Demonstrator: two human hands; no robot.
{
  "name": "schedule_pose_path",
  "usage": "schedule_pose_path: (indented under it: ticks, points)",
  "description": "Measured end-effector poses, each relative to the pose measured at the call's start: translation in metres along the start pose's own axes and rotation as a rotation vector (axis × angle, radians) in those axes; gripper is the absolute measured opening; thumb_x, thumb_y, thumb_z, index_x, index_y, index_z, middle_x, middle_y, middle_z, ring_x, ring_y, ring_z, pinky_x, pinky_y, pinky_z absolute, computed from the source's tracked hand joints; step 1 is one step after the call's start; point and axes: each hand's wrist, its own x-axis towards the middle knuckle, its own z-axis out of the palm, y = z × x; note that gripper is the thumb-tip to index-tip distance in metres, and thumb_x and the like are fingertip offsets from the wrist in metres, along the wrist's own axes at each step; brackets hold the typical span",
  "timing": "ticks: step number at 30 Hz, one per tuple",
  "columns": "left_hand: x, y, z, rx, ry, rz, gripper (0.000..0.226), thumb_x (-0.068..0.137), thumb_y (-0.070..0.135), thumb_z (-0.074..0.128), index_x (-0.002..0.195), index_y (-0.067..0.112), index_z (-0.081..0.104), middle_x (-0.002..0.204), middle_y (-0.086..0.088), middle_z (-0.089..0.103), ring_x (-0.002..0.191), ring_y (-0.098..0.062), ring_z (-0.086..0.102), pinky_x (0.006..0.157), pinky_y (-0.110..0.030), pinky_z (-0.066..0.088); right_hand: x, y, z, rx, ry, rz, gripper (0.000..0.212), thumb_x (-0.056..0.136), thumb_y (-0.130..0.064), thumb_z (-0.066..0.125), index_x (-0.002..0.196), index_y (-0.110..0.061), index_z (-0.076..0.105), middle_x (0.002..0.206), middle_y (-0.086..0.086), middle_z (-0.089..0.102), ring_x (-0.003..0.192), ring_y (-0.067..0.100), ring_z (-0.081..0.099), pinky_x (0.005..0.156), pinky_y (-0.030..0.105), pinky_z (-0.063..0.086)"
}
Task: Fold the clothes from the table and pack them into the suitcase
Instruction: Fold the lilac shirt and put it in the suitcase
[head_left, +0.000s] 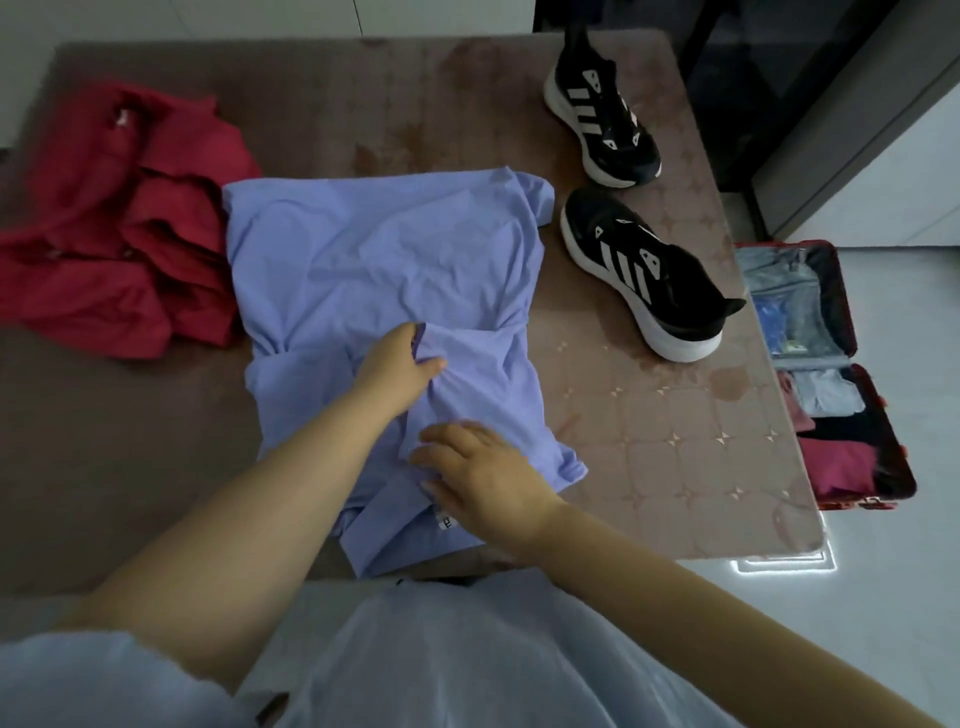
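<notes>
A lavender T-shirt (374, 270) lies spread across the middle of the brown table (675, 441), its near part bunched. My left hand (400, 369) pinches a fold of the shirt near its collar, thumb on top of the cloth. My right hand (478, 478) rests on the shirt's near end by a small white label, fingers spread fairly straight. A crumpled red garment (119, 228) sits at the table's left. The open red suitcase (841, 291) lies on the floor to the right, with folded clothes inside.
Two black sneakers with white stripes stand on the table's right side, one far (602, 119) and one nearer (649, 275). The table's right edge drops to a pale floor (909, 571). A dark cabinet stands at the back right.
</notes>
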Motion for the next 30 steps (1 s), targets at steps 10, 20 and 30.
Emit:
schedule_pose_path:
  ticks: [10,20,30]
  points:
    - [-0.040,-0.038,0.019,0.659,0.035,0.711,0.056,0.081,0.042,0.038,0.130,0.020,0.054,0.126,-0.008,0.061,0.116,-0.028,0.056,0.095,-0.055,0.041,-0.047,0.055,-0.015,-0.133,-0.398,0.309,0.087,0.078,-0.078,-0.001,0.148,-0.029,0.012,0.158,0.000,0.014,0.145,0.026,0.017,0.115,0.038,0.009]
    - [-0.078,-0.096,-0.026,0.426,0.116,0.810,0.056,0.093,0.055,0.036,0.099,0.013,0.073,0.101,0.001,0.072,0.107,-0.013,0.049,0.111,-0.028,0.014,-0.086,0.069,-0.027,-0.338,-0.430,0.148,0.077,0.084,-0.079,0.021,0.146,-0.033,0.029,0.152,0.004,0.032,0.135,0.025,0.029,0.110,0.048,0.024]
    - [-0.139,-0.165,-0.028,0.668,-0.112,0.733,0.074,0.085,0.074,0.026,0.148,0.038,0.012,0.133,0.013,0.053,0.142,-0.005,0.017,0.113,-0.038,0.008,-0.075,0.066,-0.014,-0.328,-0.461,-0.034,0.071,0.088,-0.056,0.035,0.150,-0.037,0.005,0.142,-0.001,0.047,0.130,0.021,0.036,0.113,0.038,0.007]
